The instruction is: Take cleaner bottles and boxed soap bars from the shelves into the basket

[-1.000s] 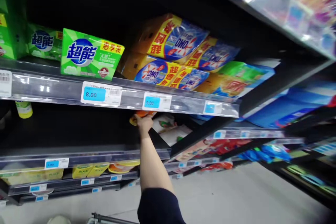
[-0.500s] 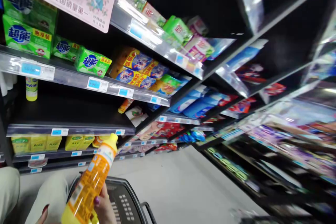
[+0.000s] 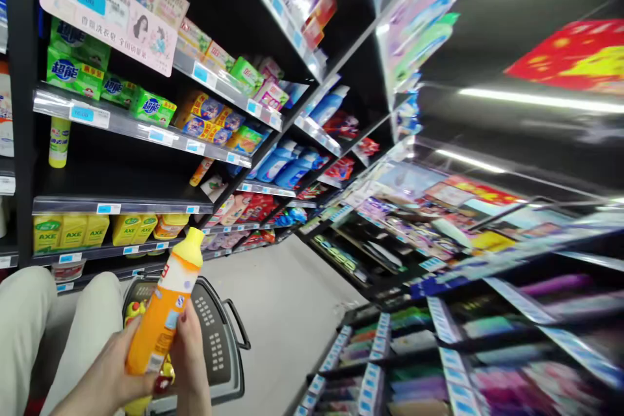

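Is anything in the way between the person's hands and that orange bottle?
Nothing visible: the left hand and right hand both grip the orange bottle directly. The shopping basket shows behind it, not between.

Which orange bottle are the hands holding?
The big-looking orange bottle with the yellow cap, between the left hand and the right hand. The other orange container sits back on a shelf, with neither hand touching it.
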### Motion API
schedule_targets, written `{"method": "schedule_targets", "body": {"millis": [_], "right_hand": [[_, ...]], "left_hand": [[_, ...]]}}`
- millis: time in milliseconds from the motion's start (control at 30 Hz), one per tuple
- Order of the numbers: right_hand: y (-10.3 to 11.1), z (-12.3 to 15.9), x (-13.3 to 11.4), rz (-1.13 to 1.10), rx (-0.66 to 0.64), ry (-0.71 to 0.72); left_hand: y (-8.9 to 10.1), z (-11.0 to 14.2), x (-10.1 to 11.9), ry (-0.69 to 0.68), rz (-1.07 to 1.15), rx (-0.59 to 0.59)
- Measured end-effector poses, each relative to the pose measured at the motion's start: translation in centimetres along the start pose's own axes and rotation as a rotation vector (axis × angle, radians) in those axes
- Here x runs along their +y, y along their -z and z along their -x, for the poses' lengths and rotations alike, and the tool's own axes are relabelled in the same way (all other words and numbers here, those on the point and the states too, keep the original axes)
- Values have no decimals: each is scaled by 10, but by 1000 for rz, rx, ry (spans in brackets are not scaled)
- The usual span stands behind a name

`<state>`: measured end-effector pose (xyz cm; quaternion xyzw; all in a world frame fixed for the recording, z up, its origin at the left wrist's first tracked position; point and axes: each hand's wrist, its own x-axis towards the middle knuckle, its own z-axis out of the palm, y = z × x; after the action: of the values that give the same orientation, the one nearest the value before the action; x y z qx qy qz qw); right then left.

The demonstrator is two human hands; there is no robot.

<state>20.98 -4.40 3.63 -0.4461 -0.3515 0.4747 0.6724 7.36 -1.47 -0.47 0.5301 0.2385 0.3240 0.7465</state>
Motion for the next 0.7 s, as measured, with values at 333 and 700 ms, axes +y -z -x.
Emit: {"method": "schedule_targets", "body": {"millis": [333, 700], "right_hand": [[-30, 16, -17, -356, 145, 78], [-64, 17, -43, -511, -333, 220]], "left_hand": [[-29, 29, -3, -76, -506, 462], [-13, 19, 25, 256, 182, -583]]}}
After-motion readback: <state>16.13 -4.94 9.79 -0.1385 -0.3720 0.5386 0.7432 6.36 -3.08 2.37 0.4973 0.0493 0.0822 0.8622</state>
